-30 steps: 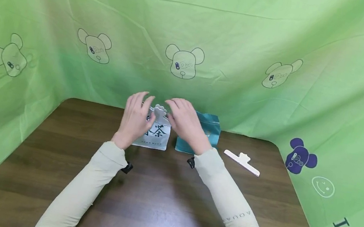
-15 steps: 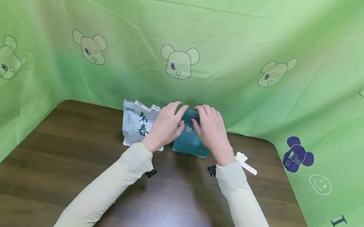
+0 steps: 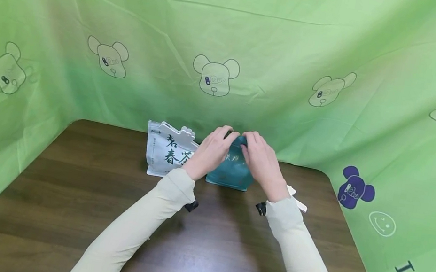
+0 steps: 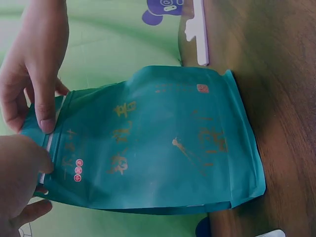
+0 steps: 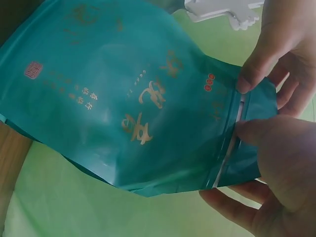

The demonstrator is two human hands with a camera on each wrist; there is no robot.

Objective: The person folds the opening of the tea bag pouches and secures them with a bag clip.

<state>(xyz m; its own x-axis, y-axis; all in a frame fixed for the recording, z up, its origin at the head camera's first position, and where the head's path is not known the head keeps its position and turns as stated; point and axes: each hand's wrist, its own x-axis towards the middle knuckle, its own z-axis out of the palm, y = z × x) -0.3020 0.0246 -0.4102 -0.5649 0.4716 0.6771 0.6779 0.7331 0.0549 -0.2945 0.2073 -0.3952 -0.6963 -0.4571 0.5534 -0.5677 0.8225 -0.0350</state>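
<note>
A teal stand-up tea pouch [image 3: 229, 175] with gold lettering stands upright at the back of the table. My left hand [image 3: 211, 153] pinches its top strip from the left, thumb on the front and fingers behind. From the right, my right hand [image 3: 262, 163] pinches the same strip. Both thumbs lie along the pale zip line in the wrist views, where the pouch front [image 4: 158, 143] faces the camera. Left of it stands a white tea pouch [image 3: 160, 148] with dark characters. A white sealing clip [image 3: 181, 136] slants across that pouch's top, partly behind my left hand.
Another white sealing clip [image 3: 299, 205] lies on the table to the right, partly covered by my right wrist. A green printed curtain [image 3: 226, 28] hangs right behind the wooden table [image 3: 61, 206] and along both sides.
Both hands have moved right, from the white pouch to the teal one, and now pinch its top edge. The clip on the white pouch has come into fuller view.
</note>
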